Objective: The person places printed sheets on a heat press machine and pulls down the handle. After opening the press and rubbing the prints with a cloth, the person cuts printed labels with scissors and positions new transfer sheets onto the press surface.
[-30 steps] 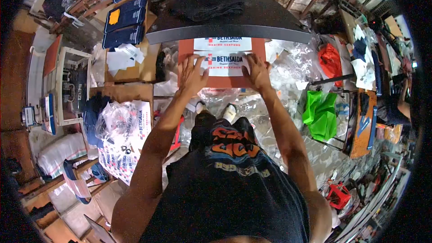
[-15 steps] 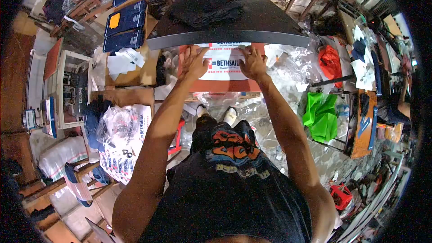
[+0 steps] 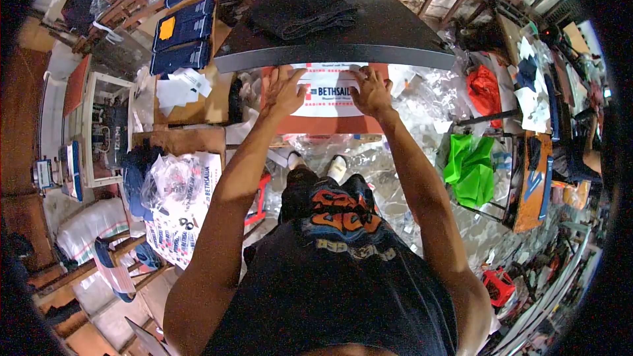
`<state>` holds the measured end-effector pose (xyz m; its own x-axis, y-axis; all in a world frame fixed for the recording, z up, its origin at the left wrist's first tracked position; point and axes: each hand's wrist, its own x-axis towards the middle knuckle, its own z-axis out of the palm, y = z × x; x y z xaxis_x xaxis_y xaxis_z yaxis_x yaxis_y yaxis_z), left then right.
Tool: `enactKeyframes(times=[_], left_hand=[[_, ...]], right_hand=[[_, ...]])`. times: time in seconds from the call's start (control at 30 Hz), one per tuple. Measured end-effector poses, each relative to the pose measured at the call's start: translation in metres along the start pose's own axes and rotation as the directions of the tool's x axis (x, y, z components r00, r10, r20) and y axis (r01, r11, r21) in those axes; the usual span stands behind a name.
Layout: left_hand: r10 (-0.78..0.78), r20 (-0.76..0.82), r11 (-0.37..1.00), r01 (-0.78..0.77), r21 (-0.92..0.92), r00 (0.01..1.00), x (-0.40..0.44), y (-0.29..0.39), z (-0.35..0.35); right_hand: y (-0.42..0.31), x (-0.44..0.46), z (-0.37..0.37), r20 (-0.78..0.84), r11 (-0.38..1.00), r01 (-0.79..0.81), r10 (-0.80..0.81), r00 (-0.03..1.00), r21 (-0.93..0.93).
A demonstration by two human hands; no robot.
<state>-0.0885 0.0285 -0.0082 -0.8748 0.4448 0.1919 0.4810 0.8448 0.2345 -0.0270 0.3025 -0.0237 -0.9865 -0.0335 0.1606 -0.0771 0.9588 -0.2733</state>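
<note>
A white printed sheet marked BETHSAIDA point(image 3: 328, 100) lies on a reddish-brown pad point(image 3: 330, 125) beneath the front edge of a dark press plate point(image 3: 395, 36). My left hand point(image 3: 285, 92) rests on the sheet's left side, fingers spread and pointing forward. On its right side lies my right hand point(image 3: 372, 93), also with fingers apart. Both sets of fingertips are close to the plate's edge, and neither hand grips anything. Part of the sheet's far end is hidden under the plate. Folded black cloth point(image 3: 303, 13) sits on top of the plate.
Navy folded pieces point(image 3: 181, 26) and white papers point(image 3: 184, 89) lie at the left. Further down are plastic-wrapped printed sheets point(image 3: 175, 188). Red cloth point(image 3: 483, 89) and a green bag point(image 3: 468, 168) are at the right. Another person's arm point(image 3: 591, 151) shows at the far right.
Over the last second both hands moved forward along the sheet, toward the plate's edge. The printing beneath them shifted slightly nearer to me. Since the half-second-old frame, almost nothing has moved.
</note>
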Motion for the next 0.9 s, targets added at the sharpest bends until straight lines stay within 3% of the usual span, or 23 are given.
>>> enactKeyframes(times=[0.33, 0.57, 0.73, 0.8, 0.87, 0.9], left_hand=[[-0.043, 0.046, 0.999, 0.043, -0.001, 0.998, -0.001, 0.004, -0.005], [-0.082, 0.157, 0.994, 0.092, -0.055, 0.984, -0.001, 0.004, -0.004], [-0.058, 0.102, 0.994, 0.067, -0.084, 0.993, -0.002, -0.004, 0.011], [-0.069, 0.083, 0.996, 0.074, -0.056, 0.994, -0.001, -0.003, 0.009], [-0.094, 0.135, 0.994, 0.100, -0.042, 0.986, 0.001, -0.011, 0.023], [-0.051, 0.086, 0.996, 0.057, -0.067, 0.995, -0.001, -0.011, 0.017]], right_hand=[[0.002, 0.004, -0.009, 0.139, 0.993, -0.107, 0.100, 0.985, 0.040], [0.007, -0.002, -0.005, 0.065, 0.990, -0.098, 0.092, 0.994, 0.103], [0.009, -0.002, 0.005, 0.028, 0.995, -0.094, 0.093, 0.995, 0.032], [0.010, -0.001, -0.002, 0.033, 0.994, -0.081, 0.079, 0.996, 0.074], [0.011, 0.002, -0.010, 0.161, 0.982, -0.130, 0.107, 0.981, 0.139], [0.015, 0.000, -0.010, 0.118, 0.978, -0.088, 0.067, 0.991, 0.187]])
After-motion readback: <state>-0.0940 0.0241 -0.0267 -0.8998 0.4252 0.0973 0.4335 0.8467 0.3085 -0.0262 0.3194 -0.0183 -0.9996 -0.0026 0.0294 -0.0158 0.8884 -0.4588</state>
